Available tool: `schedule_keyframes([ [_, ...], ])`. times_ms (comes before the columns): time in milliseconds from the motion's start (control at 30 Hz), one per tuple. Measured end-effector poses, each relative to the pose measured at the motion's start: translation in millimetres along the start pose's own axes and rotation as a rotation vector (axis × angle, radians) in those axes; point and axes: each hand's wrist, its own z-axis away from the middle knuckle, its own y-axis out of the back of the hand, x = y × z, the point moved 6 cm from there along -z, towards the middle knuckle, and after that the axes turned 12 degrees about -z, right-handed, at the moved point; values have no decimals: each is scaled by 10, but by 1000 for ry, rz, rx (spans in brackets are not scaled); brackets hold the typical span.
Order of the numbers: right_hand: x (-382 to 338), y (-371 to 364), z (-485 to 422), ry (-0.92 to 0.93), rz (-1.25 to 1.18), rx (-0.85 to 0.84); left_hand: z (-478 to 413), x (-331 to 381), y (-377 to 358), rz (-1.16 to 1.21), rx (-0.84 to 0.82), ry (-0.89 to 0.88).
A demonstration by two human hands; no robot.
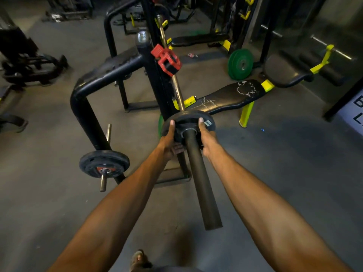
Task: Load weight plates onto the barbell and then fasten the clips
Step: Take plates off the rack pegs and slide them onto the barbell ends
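Observation:
A barbell runs away from me, its thick dark sleeve point(200, 179) pointing at the camera. A small black weight plate point(187, 119) sits on the sleeve near its inner end. My left hand point(170, 142) grips the plate's left edge, thumb over the rim. My right hand point(207, 137) grips the right edge the same way. A red clip point(167, 59) hangs on the thin bar shaft point(177, 91) farther along, apart from the plate.
A black rack upright point(157, 75) stands left of the bar. A plate-loaded peg point(104, 163) sticks out low left. A black bench with yellow legs point(231, 99) lies right, green plates point(240, 64) behind it. My foot point(138, 260) shows at the bottom.

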Motion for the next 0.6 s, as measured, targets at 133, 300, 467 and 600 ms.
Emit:
schedule_keyframes([
  [133, 155, 32, -205, 6, 30, 20, 25, -4, 40, -50, -33, -9],
  [300, 143, 17, 132, 389, 449, 236, 352, 48, 301, -358, 39, -83],
  [467, 511, -693, 860, 1000, 727, -21, 580, -105, 1200, -567, 70, -147],
  [600, 1108, -1371, 804, 905, 948, -177, 463, -117, 2243, -792, 182, -196],
])
